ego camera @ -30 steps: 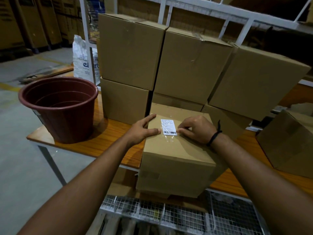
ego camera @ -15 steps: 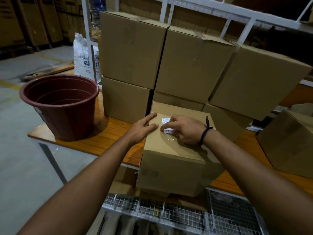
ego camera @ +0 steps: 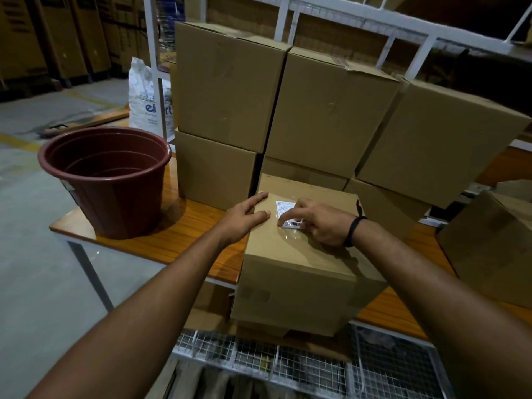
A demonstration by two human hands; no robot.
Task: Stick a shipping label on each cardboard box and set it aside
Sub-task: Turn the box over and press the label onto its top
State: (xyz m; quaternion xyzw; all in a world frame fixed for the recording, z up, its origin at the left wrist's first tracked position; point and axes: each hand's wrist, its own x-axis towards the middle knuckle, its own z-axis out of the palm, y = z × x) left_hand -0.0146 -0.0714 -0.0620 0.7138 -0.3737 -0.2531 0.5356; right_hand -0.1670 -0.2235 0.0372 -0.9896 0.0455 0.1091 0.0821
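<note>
Right grip point(ego camera: 319, 223) pressed loosely bent fingertips point(ego camera: 280, 223) on the label point(ego camera: 283, 206), covering its right half; left grip point(ego camera: 244, 216) lay flat, fingers straight, on the box point(ego camera: 288, 254) top. Box stood at the tabletop point(ego camera: 178, 234) edge; label print was unreadable.

Blue "e…rt" — partly hidden — on white sack point(ego camera: 141, 82).

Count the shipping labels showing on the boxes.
1. The shipping label lies on top of the front box, partly under the right hand. The stacked boxes behind show none on their visible faces; other faces are hidden.
</note>
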